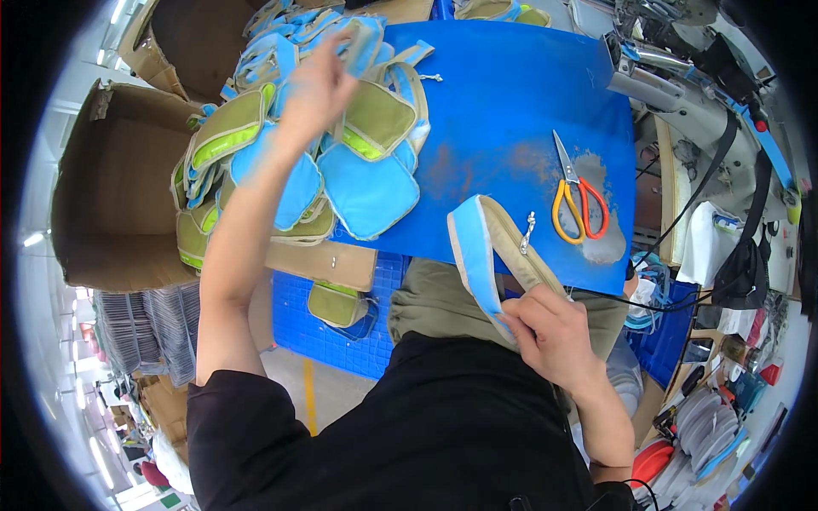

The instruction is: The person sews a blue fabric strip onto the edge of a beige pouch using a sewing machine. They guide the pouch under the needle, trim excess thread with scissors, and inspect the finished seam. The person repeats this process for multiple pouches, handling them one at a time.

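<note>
My right hand (558, 336) is closed on a looped fabric strap (474, 243), light blue on one face and beige on the other. The loop rises over the front edge of the blue table (511, 102). My left hand (319, 89) is smeared by motion above a heap of sewn pieces, so its fingers cannot be read. Under and around it lie blue fabric pieces (372, 194) and olive pouches (381, 117) with lime-green bands and beige edging. More blue and beige straps (273, 60) are heaped behind that hand.
Scissors (569, 192) with one orange and one red handle lie on the table's right side. Open cardboard boxes (119, 187) stand at the left. A sewing machine (673, 89) is at the right, with black cables below. One olive pouch (335, 304) sits lower, over a blue grid surface.
</note>
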`<action>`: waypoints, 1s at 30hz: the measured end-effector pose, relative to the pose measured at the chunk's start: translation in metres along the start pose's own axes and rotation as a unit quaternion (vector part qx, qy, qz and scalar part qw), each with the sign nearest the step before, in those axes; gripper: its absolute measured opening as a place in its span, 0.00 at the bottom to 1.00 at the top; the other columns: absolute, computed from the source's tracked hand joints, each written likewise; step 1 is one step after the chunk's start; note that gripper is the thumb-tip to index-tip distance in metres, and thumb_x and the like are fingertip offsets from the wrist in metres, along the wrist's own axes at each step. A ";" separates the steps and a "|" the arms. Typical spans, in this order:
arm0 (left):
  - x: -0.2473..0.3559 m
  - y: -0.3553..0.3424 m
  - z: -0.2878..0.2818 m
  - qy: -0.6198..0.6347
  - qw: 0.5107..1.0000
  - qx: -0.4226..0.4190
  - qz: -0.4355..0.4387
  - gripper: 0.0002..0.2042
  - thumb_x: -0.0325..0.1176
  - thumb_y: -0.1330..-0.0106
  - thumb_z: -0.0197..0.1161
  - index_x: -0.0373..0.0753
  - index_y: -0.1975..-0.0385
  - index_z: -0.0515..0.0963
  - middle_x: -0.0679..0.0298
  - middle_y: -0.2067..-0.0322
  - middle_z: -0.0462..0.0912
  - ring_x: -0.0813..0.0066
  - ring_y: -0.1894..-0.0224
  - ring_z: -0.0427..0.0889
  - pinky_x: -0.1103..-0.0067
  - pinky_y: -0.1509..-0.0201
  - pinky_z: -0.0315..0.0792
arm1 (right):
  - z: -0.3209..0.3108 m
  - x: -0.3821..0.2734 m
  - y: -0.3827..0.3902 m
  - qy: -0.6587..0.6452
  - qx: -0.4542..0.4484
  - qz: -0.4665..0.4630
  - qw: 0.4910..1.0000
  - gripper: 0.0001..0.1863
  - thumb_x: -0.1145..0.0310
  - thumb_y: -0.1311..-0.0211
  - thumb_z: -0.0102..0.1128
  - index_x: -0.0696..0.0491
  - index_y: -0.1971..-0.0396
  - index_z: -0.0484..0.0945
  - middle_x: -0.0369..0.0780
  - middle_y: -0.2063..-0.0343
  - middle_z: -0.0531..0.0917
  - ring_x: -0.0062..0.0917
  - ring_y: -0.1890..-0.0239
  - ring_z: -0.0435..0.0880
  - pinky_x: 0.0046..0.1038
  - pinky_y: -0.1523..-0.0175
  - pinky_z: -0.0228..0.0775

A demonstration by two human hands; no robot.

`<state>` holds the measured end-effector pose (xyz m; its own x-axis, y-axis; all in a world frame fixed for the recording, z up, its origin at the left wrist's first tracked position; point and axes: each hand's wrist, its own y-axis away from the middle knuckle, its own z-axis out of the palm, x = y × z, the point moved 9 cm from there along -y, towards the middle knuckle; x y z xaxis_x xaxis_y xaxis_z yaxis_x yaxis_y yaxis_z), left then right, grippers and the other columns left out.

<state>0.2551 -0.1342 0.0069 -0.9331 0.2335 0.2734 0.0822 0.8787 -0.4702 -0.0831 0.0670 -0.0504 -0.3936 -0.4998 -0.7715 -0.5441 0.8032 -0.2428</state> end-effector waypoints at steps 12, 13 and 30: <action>0.121 0.034 -0.016 0.147 0.975 -0.163 0.025 0.12 0.28 0.33 0.64 0.39 0.51 0.82 0.62 0.68 0.85 0.67 0.65 0.88 0.75 0.65 0.81 | -0.018 -0.060 -0.031 0.145 0.019 -0.167 0.975 0.11 0.70 0.51 0.63 0.48 0.64 0.81 0.31 0.69 0.76 0.23 0.70 0.77 0.26 0.70 0.70; 0.146 0.038 -0.020 0.074 0.982 -0.148 0.091 0.11 0.28 0.35 0.66 0.39 0.54 0.83 0.61 0.69 0.86 0.66 0.67 0.88 0.74 0.66 0.80 | -0.023 -0.066 -0.036 0.164 0.042 -0.184 0.968 0.12 0.70 0.51 0.62 0.49 0.64 0.81 0.31 0.68 0.76 0.22 0.68 0.77 0.26 0.68 0.70; 0.206 0.078 0.065 0.561 0.770 -0.299 -0.048 0.14 0.34 0.28 0.63 0.31 0.51 0.80 0.66 0.59 0.86 0.77 0.54 0.83 0.77 0.47 0.76 | -0.092 -0.012 -0.047 0.060 0.173 -0.045 0.982 0.08 0.78 0.50 0.73 0.57 0.68 0.84 0.43 0.61 0.85 0.37 0.63 0.85 0.34 0.62 0.76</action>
<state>0.0460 -0.0445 -0.0281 -0.0827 0.0737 0.9939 0.4922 0.8702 -0.0235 -0.1213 0.0056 0.0239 -0.4507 -0.5914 -0.6686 -0.3048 0.8060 -0.5074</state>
